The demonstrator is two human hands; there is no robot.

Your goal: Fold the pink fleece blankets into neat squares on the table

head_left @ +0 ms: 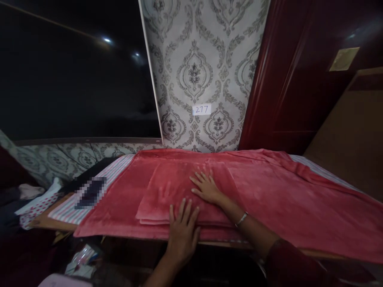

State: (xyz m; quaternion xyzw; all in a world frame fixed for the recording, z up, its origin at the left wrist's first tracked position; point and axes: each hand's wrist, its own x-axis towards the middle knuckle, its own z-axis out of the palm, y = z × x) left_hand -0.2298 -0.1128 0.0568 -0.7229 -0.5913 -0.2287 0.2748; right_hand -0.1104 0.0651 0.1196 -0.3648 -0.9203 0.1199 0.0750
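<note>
A plush coral-red blanket [269, 199] is spread across the table, with a folded section [161, 183] stacked in layers at its middle. My left hand [184, 227] lies at the near edge of this folded part, fingers spread and pointing away from me. Farther back, my right hand [206, 188] rests flat on top of the fold with its fingers apart, angled to the left. A bracelet circles my right wrist. Neither hand grips anything. At the far right the blanket's back edge is bunched into a loose fold.
A striped cloth [70, 211] shows beneath the blanket, with a pixelated dark object [90, 193] on it. A large television [77, 75] stands behind at left. A dark red door [284, 79] and a cardboard-brown panel [353, 131] are at right. Dotted fabric [38, 205] lies left.
</note>
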